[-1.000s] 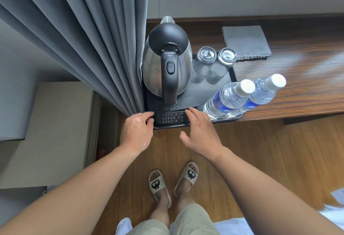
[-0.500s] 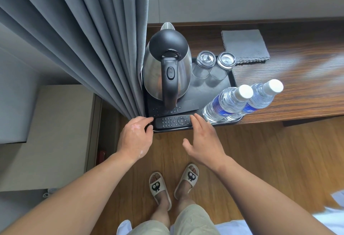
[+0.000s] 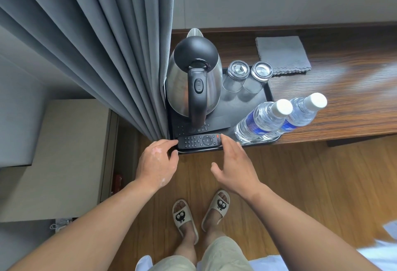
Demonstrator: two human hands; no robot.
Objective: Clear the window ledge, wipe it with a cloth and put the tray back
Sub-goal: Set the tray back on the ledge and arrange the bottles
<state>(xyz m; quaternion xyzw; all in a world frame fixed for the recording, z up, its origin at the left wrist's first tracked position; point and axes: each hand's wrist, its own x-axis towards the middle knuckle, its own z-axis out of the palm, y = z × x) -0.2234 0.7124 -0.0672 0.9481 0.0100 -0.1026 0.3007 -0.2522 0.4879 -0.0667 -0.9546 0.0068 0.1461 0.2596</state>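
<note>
A black tray (image 3: 245, 103) sits at the left end of the wooden window ledge (image 3: 343, 99). On it stand a steel kettle (image 3: 193, 81), two upturned glasses (image 3: 236, 75), two water bottles (image 3: 264, 120) and a black remote (image 3: 198, 141) along the front rim. A second flat remote (image 3: 206, 128) lies behind it. My left hand (image 3: 156, 161) has bent fingers touching the remote's left end at the tray corner. My right hand (image 3: 234, 163) is flat, its fingertips at the remote's right end. A folded grey cloth (image 3: 282, 54) lies on the ledge behind the tray.
A grey curtain (image 3: 96, 45) hangs against the tray's left side and the kettle. A beige cabinet (image 3: 64, 152) stands lower left. Wooden floor (image 3: 300, 184) and my slippered feet are below the ledge. White bedding shows at the bottom right.
Both hands have drawn back from over the front remote, which now lies fully uncovered between their fingertips. The tray's contents have not shifted.
</note>
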